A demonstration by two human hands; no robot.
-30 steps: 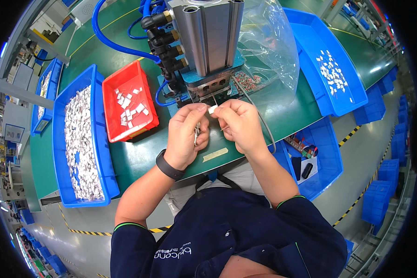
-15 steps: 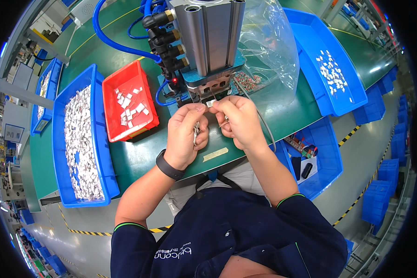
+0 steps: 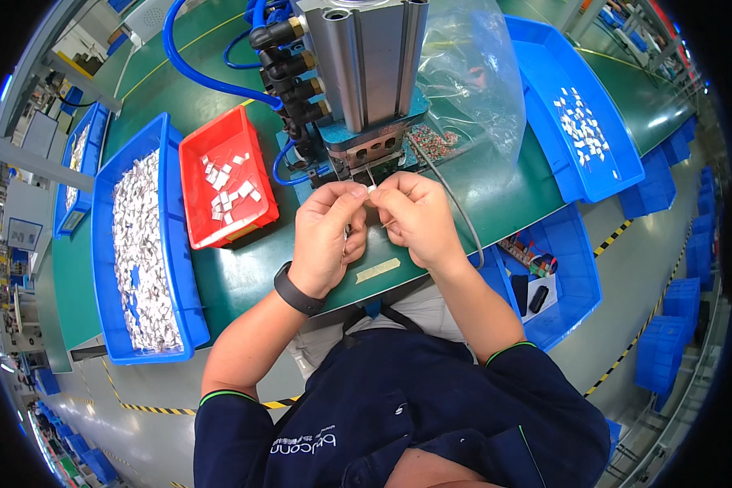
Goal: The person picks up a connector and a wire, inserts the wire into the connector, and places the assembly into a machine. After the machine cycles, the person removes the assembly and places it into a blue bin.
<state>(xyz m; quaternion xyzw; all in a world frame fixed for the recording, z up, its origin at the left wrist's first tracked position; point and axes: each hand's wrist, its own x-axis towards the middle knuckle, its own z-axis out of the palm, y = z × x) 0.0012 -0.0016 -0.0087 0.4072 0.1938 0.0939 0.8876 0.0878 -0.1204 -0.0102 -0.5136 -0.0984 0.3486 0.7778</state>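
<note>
A small white connector is pinched between the fingertips of both hands, right in front of the pneumatic press. My left hand is closed, thumb against forefinger at the connector's left side; inside its curled fingers a few small pieces barely show. My right hand grips the connector from the right, with a thin light-coloured piece poking out beneath its thumb. A thin pin or wire stands between the connector and the press; I cannot tell which it belongs to.
Left of my hands are a red tray with several white connectors and a blue bin heaped with them. Another blue bin stands at right. A clear plastic bag and grey cable lie beside the press.
The connector has turned, so its slotted face no longer shows and it looks narrower. Both hands have shifted very slightly. The red light on the press's valves is no longer visible.
</note>
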